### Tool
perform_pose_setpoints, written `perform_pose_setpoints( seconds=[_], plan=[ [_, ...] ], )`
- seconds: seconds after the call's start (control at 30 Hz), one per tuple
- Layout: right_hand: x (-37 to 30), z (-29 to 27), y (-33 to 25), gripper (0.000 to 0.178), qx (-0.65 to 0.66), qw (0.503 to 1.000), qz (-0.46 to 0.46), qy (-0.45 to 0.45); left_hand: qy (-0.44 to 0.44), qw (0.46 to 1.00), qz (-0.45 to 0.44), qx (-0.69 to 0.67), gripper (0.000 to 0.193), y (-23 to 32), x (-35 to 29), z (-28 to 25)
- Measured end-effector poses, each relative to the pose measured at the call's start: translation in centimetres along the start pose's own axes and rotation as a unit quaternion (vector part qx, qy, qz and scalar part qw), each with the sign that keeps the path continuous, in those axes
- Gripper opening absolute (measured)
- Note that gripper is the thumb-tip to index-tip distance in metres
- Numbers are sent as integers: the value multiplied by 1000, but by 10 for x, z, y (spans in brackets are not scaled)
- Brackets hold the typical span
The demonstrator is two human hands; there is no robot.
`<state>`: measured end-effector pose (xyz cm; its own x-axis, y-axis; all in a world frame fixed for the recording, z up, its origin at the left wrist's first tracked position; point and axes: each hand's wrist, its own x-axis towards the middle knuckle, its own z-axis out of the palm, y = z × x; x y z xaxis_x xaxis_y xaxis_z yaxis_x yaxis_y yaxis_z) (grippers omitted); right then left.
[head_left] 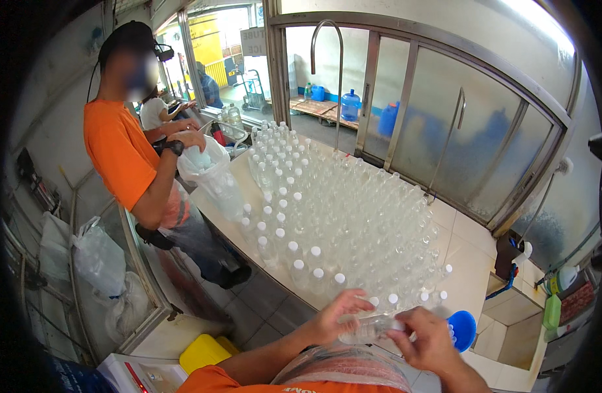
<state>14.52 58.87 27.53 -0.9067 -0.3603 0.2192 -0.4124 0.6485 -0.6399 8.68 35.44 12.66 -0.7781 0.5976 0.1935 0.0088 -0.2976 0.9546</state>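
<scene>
My left hand (pixel 337 316) grips a clear plastic bottle (pixel 370 327) that lies sideways between my two hands near the table's front edge. My right hand (pixel 425 334) pinches the bottle's neck end with thumb and fingers. Just beyond my hands stand several rows of clear capped bottles (pixel 327 209) covering the white table (pixel 468 262). A blue round lid or cap holder (pixel 463 327) sits right of my right hand.
A person in an orange shirt (pixel 121 154) stands at the table's far left, holding a clear plastic bag (pixel 206 167) with bottles. A tall curved tap (pixel 327 39) rises behind the bottles. Sliding glass windows run along the right. A yellow bin (pixel 206 352) stands on the floor.
</scene>
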Motion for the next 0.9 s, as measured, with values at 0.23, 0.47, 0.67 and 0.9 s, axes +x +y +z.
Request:
perform_pose_setpoints(
  seconds=[0.23, 0.47, 0.67, 0.9],
  plan=[
    [13, -34, 47, 36, -221, 929, -294, -34, -92, 812, -270, -508, 58, -34, 4, -12],
    [-28, 54, 105, 37, -35, 977, -38, 208, 108, 987, -30, 112, 40, 22, -6, 11],
    [-43, 51, 94, 53, 218, 915, 304, 148, 3, 927, 200, 318, 58, 50, 6, 2],
    [3, 10, 29, 31, -144, 983, 32, 110, -52, 881, 138, 449, 68, 49, 44, 36]
  ],
)
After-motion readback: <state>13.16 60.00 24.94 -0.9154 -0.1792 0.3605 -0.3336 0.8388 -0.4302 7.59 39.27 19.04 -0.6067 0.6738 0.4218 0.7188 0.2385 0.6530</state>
